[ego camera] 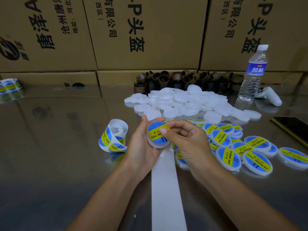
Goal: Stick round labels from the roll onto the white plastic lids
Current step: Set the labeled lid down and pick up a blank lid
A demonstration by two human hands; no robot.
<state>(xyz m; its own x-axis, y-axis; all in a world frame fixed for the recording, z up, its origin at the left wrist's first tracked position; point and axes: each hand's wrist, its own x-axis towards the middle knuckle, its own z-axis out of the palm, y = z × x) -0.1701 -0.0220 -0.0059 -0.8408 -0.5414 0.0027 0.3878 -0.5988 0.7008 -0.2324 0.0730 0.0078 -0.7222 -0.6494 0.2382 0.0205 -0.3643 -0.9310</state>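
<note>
My left hand [141,144] grips a white plastic lid [157,144] by its rim above the table's middle. A blue and yellow round label [155,131] lies on the lid's face. My right hand [186,139] is curled over the lid, its thumb pressing on the label. The label roll [114,139] stands to the left, and its empty white backing strip [166,189] runs toward me under my hands. A heap of bare white lids [183,102] lies behind. Several labelled lids [241,147] lie to the right.
Cardboard boxes [141,30] wall off the back. Brown cardboard cores [175,80] stand before them. A water bottle [253,72], a white controller [270,95] and a phone [293,129] are at the right. More label rolls [10,87] sit far left.
</note>
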